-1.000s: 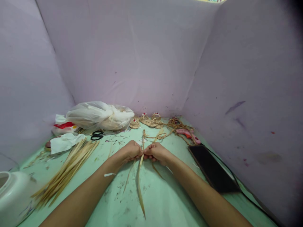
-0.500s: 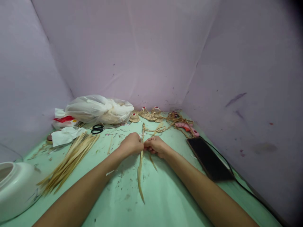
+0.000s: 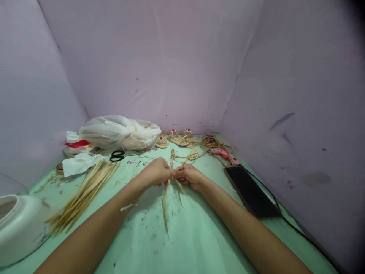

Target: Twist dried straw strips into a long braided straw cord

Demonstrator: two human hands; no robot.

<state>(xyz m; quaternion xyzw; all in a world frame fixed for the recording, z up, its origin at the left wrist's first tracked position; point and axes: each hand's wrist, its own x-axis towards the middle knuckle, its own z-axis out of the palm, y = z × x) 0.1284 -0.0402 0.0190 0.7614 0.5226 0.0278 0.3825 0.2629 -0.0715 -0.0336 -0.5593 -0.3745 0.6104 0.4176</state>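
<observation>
My left hand (image 3: 159, 172) and my right hand (image 3: 188, 176) meet at the middle of the green table, their fingertips pinched together on a braided cord of dried plant fibre (image 3: 172, 155). Above the hands the cord is twisted and bends off to the right. Below them, loose flat fibre strands (image 3: 164, 209) hang toward me, tapering to thin ends. Both hands are closed; the exact grip point is hidden by the fingers. A bundle of dry fibre strips (image 3: 85, 194) lies to the left of my left hand.
Black-handled scissors (image 3: 117, 155), a white plastic bag (image 3: 119, 133) and small woven hats (image 3: 178, 139) lie at the back. A pink glue gun (image 3: 225, 155) and a dark phone (image 3: 252, 192) with a cable are right. A white pot (image 3: 23, 228) stands front left.
The loose strands below my hands have shifted left and spread apart. My left wrist has turned slightly; both hands stay at the same spot on the cord.
</observation>
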